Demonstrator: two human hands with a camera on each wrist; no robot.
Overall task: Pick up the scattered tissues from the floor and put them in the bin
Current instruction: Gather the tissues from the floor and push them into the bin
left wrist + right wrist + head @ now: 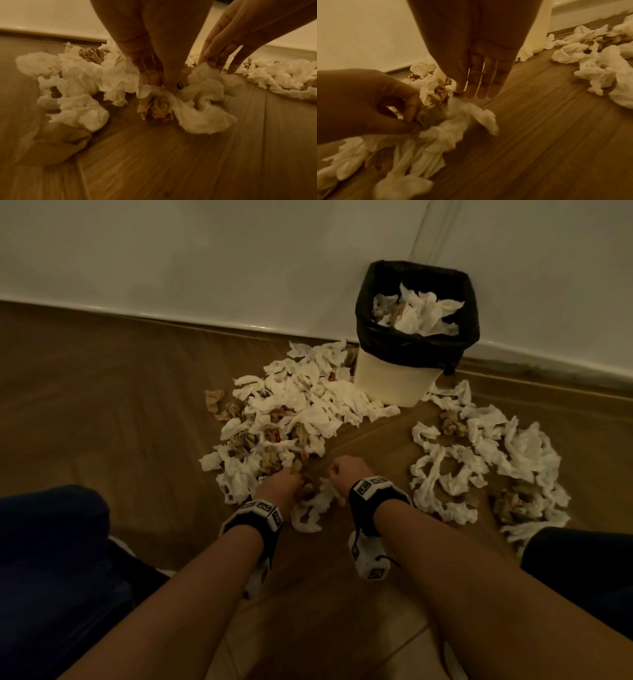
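Wooden floor by a white wall, tissues strewn round the bin.

Left hand (279,484) gripped a brown-and-white wad (158,106); right hand (344,472) pinched a white tissue (467,112) beside it. Bin (397,378) stood ahead, slightly right, nearer the right hand, tissue heaps (294,405) flanking it.

Crumpled white soft-paper tissues (301,398) lie on the matt brown wood-grain floor (102,405); a glossy black plastic liner (416,344) covers the smooth cream plastic bin (394,381).

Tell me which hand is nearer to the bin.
Right, narrowly. The right hand pinches a white tissue on the floor, almost straight in front of the bin. The left hand grips a brown wad farther left, slightly farther off.
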